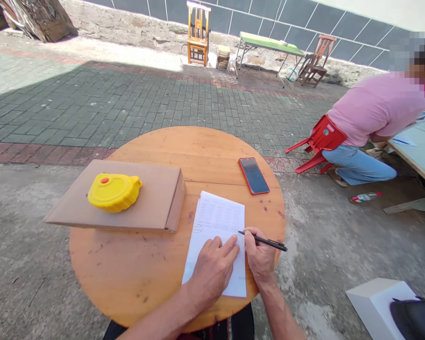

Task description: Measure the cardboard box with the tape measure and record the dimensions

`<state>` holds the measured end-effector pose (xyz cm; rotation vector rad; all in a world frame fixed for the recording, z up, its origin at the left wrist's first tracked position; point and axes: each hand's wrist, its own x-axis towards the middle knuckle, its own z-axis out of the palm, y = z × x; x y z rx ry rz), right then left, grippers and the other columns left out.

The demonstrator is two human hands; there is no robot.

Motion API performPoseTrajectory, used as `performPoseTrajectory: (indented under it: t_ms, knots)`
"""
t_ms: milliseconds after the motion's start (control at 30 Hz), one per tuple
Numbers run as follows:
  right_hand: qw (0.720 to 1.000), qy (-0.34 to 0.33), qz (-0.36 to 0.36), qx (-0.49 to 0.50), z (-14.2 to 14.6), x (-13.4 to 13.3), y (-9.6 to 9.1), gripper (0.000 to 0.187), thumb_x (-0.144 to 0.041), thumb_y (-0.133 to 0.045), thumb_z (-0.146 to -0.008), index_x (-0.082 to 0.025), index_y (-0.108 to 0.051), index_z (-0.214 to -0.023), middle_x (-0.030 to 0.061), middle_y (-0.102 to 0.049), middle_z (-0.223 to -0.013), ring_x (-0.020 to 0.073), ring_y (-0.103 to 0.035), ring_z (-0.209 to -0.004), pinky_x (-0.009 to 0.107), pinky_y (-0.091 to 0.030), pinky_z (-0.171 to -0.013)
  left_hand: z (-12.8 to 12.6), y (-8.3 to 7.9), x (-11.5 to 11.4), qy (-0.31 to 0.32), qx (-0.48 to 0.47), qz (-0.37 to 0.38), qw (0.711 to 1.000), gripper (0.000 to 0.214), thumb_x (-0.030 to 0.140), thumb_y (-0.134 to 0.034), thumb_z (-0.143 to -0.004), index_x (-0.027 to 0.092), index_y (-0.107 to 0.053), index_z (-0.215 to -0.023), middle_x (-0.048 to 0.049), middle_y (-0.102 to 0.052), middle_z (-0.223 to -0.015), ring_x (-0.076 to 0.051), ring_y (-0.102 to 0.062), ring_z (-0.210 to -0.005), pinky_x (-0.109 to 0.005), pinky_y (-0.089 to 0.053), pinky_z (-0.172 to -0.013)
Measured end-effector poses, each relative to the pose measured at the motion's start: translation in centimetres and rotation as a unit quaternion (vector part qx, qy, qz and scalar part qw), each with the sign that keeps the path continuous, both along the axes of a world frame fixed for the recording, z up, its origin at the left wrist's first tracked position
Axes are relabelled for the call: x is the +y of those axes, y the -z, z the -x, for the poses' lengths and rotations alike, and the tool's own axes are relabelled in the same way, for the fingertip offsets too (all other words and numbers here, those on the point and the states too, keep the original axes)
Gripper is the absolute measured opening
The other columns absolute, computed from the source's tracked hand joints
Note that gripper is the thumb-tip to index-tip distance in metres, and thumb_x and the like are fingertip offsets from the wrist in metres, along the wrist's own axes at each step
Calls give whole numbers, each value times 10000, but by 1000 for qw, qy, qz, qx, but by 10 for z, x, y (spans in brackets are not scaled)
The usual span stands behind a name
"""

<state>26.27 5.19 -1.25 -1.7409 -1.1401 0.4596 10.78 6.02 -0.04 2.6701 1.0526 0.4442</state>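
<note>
A white sheet of paper (217,222) with rows of handwriting lies on a round wooden table (138,269). My left hand (212,269) rests flat on the sheet's lower part, fingers stretched out. My right hand (259,255) grips a black pen (265,242) whose tip touches the paper's right edge. A phone in a red case (254,175) lies screen up beyond the paper. At the table's left a flat cardboard box (152,203) carries a yellow tape measure (113,191).
Another person in a pink shirt (371,106) sits on a red plastic chair (320,139) at a table on the right. A white box (378,302) stands on the ground at lower right. Wooden chairs and a green table (269,42) line the far wall.
</note>
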Motion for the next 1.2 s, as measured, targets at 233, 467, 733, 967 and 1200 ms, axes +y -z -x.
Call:
performPoseTrajectory:
  t_ms: [233, 467, 733, 967, 1200]
  knots:
    - [1000, 0, -3, 18, -1, -2, -2, 197, -300, -541, -832, -181, -657, -727, -8, -644, -615, 150, -581, -564, 258, -480, -572, 0, -1, 0, -1, 5, 5, 1000, 273, 134, -480, -881, 219, -600, -1112, 46, -536, -1401, -216, -467, -810, -390, -418, -698]
    - [998, 27, -21, 46, 0, 2, -7, 222, -351, -502, -910, -181, -631, -846, -40, -591, -563, 137, -565, -504, 253, -492, -539, 1, -3, -1, 4, 17, 17, 1000, 311, 124, -504, -861, 231, -591, -1140, 38, -526, -1409, -219, -478, -836, -395, -440, -725]
    - [965, -104, 10, -239, -34, 0, -23, 386, -220, -414, -952, -179, -527, -1319, 122, -652, -1240, 231, -620, -1084, 382, -487, -922, -3, -5, -3, -5, 41, -4, 999, 305, 95, -498, -826, 233, -597, -1079, 0, -557, -1371, -227, -518, -864, -393, -468, -730]
    - [890, -178, 80, -412, -46, 10, -24, 540, 8, -391, -823, -236, -640, -1236, 123, -665, -1227, 285, -581, -1129, 401, -400, -906, 22, -19, -25, -69, 42, -39, 996, 448, 97, -521, -794, 245, -561, -1215, -69, -505, -1429, -259, -574, -1009, -422, -509, -822]
    - [901, -121, 103, -403, -34, -32, -4, 546, -30, -353, -818, -153, -611, -1283, 128, -634, -1304, 266, -575, -1177, 399, -401, -939, 108, 17, -61, -130, -9, -134, 982, 483, 288, -600, -826, 256, -530, -1303, -92, -487, -1444, -274, -484, -1264, -386, -488, -924]
